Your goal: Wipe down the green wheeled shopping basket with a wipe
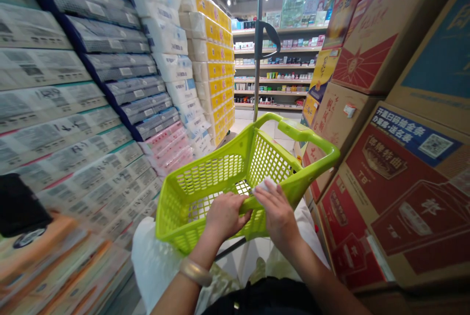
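Observation:
A green plastic shopping basket with perforated sides stands tilted in front of me, a long handle at its far right. My left hand, with a gold bangle on the wrist, is wrapped over the basket's near rim. On the same rim my right hand presses a white cloth or tissue, its fingers laid over it. Through the basket's holes pale floor shows. White bags or fabric bulge below the basket on both sides.
Stacked tissue packs rise along the left. Cardboard cartons are piled close on the right. A grey upright pole stands beyond the basket. Shelves of small goods line the back. A black object lies on orange packs at lower left.

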Available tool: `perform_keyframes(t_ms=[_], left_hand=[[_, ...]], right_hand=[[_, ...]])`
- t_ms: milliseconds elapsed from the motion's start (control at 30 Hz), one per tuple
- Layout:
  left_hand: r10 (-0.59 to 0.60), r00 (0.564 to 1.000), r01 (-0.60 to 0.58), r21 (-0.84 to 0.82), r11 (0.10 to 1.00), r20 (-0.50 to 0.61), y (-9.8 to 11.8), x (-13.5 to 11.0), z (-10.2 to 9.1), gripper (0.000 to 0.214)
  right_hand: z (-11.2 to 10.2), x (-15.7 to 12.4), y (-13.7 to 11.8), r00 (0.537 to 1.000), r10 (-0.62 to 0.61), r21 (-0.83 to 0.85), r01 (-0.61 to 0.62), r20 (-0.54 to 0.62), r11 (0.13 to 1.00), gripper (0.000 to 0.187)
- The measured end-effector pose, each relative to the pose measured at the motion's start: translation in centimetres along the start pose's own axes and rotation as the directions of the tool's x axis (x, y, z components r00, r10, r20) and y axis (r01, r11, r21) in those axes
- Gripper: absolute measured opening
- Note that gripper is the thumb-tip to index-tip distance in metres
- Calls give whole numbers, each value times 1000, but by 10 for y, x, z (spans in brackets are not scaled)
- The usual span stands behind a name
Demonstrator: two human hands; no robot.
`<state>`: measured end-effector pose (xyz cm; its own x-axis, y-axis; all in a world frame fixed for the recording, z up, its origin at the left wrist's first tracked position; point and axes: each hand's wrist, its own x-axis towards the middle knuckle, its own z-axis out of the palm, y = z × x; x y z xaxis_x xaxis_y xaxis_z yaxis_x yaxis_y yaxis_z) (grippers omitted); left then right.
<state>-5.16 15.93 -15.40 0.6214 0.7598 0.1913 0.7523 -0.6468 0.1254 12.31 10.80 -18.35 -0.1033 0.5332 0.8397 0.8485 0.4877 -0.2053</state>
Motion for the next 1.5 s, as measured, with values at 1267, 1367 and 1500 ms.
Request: perform_keyframes(t_ms=[1267,1367,1500], left_hand=[[162,985,-165,-66,984,-57,-40,9,-11,31],[118,987,-118,3,993,-106,-41,11,-15,32],[42,983,-35,40,999,-179,-17,17,-24,51]], right_hand=[[-71,21,64,942,195,-185,-250,-271,950,32],[-64,23,56,956,173,-153,-212,-235,965,33],[-44,24,35,996,81,-71,-83,-29,994,38]])
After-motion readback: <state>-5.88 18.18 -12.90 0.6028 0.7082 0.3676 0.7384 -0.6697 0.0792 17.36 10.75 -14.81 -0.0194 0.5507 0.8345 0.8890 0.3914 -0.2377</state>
